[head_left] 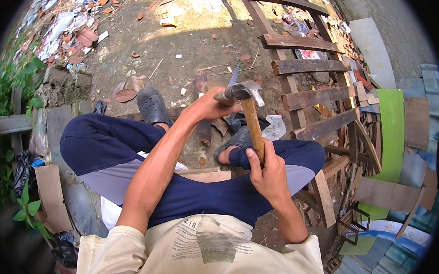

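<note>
— Where's the hammer [252,120]?
— Raised over the ground [184,43], between the knees [305,154] and nearer the right one. Its head [241,91] points away from the body; the wooden handle [257,141] slants back toward the person.
— What edges the space?
— Along the ground's right side, a slatted wooden frame [312,67] reaches down near the right knee. Broken masonry [65,87] borders the left edge, and litter [61,34] fills the far left corner. The widest open stretch runs ahead of the shoes [154,105], dotted with dry leaves [126,96].
— And the hands?
— The right hand [268,173] has its fingers wrapped round the lower handle, thumb laid along it, with the right forearm [293,224] bent inward. The left forearm [161,166] stretches long, slanting up and rightward. The left hand [212,106] has its fingers curled beside the head; I can't tell whether they grip that or the narrow blade [234,74] jutting beyond.
</note>
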`<action>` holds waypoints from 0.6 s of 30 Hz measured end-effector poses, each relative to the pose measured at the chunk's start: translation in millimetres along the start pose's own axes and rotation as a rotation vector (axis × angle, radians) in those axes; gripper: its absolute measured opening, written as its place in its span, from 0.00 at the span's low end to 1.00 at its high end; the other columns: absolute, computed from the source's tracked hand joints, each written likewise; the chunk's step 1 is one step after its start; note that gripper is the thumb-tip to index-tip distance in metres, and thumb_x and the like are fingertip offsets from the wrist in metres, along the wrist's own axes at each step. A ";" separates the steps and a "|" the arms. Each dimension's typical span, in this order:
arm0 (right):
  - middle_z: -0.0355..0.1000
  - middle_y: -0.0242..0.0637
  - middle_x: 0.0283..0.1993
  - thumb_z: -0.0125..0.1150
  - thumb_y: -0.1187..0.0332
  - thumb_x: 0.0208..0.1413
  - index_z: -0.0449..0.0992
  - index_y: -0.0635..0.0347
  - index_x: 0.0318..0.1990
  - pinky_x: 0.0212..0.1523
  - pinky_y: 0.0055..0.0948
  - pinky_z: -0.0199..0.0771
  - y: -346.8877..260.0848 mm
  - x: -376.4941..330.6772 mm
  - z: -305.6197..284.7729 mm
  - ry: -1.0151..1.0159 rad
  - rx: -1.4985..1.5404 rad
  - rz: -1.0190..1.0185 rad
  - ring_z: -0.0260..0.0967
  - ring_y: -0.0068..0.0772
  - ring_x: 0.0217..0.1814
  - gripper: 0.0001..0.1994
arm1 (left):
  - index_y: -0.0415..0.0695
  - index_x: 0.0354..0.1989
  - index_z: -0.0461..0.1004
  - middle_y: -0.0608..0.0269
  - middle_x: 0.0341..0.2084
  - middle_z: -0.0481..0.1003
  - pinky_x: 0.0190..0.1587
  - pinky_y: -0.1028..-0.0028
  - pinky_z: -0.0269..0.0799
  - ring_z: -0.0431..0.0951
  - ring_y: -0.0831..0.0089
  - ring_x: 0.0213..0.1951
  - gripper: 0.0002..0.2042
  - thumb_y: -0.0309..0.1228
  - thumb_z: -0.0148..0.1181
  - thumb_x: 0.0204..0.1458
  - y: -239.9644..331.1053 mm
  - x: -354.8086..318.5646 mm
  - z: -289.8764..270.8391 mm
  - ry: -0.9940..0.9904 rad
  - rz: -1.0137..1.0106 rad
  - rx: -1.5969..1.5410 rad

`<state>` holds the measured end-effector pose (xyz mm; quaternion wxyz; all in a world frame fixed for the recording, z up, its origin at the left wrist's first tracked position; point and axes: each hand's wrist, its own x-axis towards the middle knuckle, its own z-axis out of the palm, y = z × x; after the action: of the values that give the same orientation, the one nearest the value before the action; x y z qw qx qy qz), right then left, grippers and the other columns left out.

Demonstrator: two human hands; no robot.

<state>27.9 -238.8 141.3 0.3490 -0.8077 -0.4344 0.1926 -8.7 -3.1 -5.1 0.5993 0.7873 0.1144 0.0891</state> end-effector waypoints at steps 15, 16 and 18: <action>0.81 0.49 0.35 0.58 0.72 0.68 0.68 0.68 0.57 0.36 0.40 0.82 -8.0 -12.8 0.3 0.040 0.056 0.011 0.84 0.52 0.36 0.14 | 0.38 0.31 0.73 0.54 0.20 0.71 0.32 0.60 0.68 0.65 0.65 0.25 0.16 0.38 0.70 0.57 12.7 -8.5 -1.2 -0.081 -0.062 -0.015; 0.81 0.49 0.35 0.58 0.72 0.68 0.68 0.68 0.57 0.36 0.40 0.82 -4.0 -18.7 3.5 0.083 0.047 -0.009 0.84 0.52 0.36 0.14 | 0.38 0.31 0.73 0.55 0.20 0.71 0.32 0.59 0.68 0.65 0.65 0.25 0.16 0.39 0.70 0.57 8.8 -9.4 3.5 -0.071 -0.039 -0.030; 0.79 0.47 0.32 0.59 0.70 0.69 0.69 0.67 0.55 0.33 0.38 0.79 5.3 -19.6 9.8 0.078 0.043 -0.008 0.81 0.47 0.32 0.13 | 0.37 0.31 0.73 0.55 0.19 0.71 0.32 0.59 0.68 0.65 0.65 0.25 0.17 0.39 0.70 0.57 2.7 -7.8 6.0 -0.037 0.016 -0.048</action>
<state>14.1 -253.3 130.9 0.3838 -0.8052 -0.4193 0.1689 -14.3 -11.5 -4.1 0.6192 0.7752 0.0947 0.0821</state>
